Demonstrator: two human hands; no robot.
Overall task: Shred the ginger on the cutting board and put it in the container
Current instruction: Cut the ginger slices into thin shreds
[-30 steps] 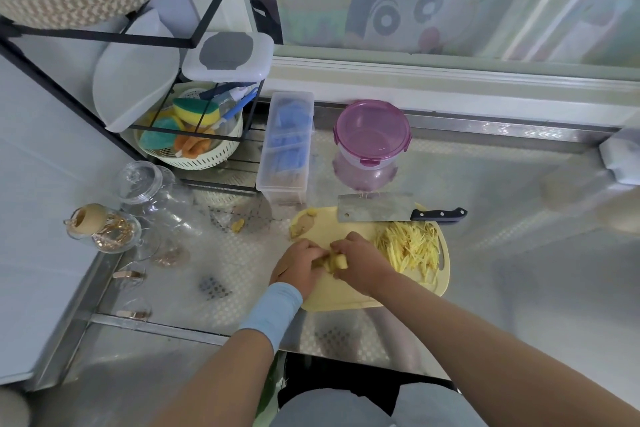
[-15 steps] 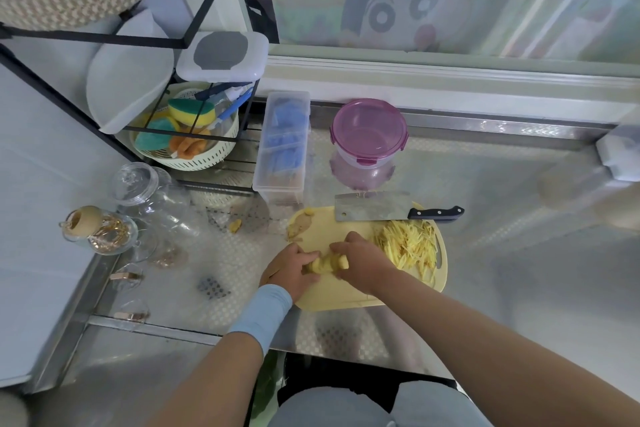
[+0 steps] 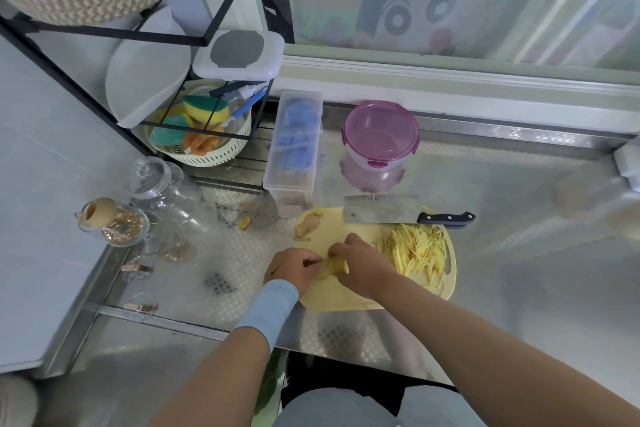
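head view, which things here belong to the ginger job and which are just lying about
For the job: cutting board, ginger piece held by left hand and right hand, shredded ginger, cleaver, purple-lidded container.

Lying about: glass jar, sponge basket, clear box of blue items, wipes box.

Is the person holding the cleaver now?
No, the cleaver lies on the cutting board; the left hand and right hand hold a ginger piece.

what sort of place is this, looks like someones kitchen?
Probably a home kitchen: a cleaver lies at the far edge of a cutting board with shredded ginger, the left hand and right hand hold a ginger piece, and a basket of dish sponges stands nearby.
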